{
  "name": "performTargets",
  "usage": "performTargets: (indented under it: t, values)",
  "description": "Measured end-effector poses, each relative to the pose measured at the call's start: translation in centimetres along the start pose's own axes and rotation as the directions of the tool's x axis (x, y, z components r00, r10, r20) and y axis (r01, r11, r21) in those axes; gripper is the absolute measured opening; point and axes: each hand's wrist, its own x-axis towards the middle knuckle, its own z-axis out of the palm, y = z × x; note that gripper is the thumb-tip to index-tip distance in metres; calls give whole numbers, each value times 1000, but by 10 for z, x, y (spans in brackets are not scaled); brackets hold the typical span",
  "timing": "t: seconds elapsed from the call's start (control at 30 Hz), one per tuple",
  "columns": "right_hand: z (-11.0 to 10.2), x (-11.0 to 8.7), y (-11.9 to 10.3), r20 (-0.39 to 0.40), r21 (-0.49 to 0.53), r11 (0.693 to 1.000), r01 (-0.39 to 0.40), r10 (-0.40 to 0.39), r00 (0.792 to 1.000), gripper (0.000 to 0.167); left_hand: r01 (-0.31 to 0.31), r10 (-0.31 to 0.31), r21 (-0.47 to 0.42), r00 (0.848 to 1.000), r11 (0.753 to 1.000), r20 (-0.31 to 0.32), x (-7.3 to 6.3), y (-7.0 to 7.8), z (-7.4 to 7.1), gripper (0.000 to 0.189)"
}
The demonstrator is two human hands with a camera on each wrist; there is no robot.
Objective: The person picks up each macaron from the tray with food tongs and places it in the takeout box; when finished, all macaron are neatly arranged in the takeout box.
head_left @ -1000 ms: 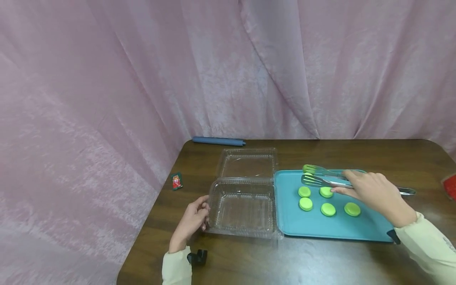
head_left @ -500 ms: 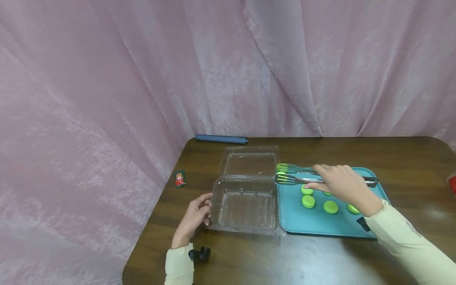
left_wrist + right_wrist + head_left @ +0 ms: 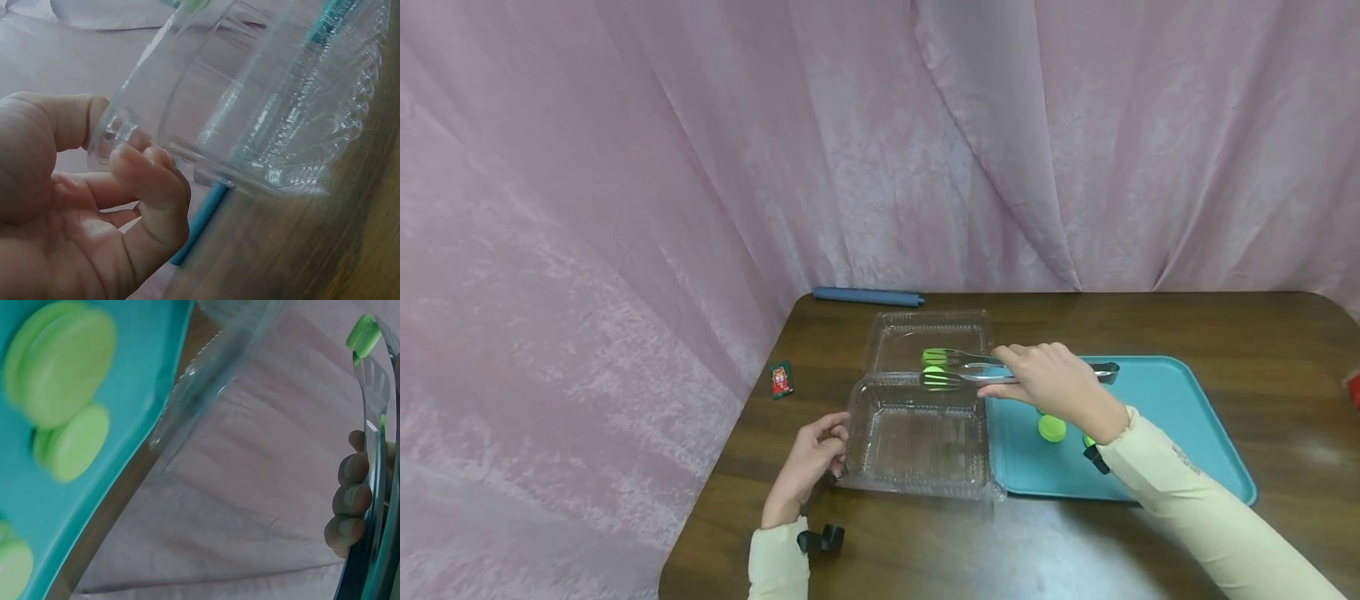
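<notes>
At a wooden desk (image 3: 737,467), a person's right hand (image 3: 1052,383) grips metal tongs (image 3: 985,379), their slotted ends narrowed on a green macaron (image 3: 363,335) held above the far side of the clear box (image 3: 917,446), its lid folded back. The fingers and thumb of the left hand (image 3: 808,458) pinch the box's left rim. At right, more macarons (image 3: 1052,428) lie on a teal tray (image 3: 1157,383) — some hidden by the arm. The macaron looks light and smooth — perhaps slippery, possibly brittle — and seems best held gently by its edges; the box appears thin and flexible, best steadied at the rim.
</notes>
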Motion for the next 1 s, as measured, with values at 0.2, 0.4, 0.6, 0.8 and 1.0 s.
performTargets:
  t: [0.2,0.4,0.6,0.8,1.0]
  values:
    - [2,12,-11,-25,-17,1000,8,-8,1000,51,-2,2,5,1000,1000,-13,2,1,2,53]
    - [7,23,-27,55,-19,1000,-19,20,998,47,-7,7,7,1000,1000,-26,2,1,1,53]
    - [17,30,-42,132,37,999,-20,15,991,45,23,-23,-18,999,1000,-27,-2,2,0,53]
    - [28,31,-55,181,91,995,-36,19,983,41,49,-50,-27,998,998,-23,-3,4,-1,53]
    - [36,29,-64,254,64,996,-60,42,966,35,51,-52,-41,998,998,-31,-4,4,2,54]
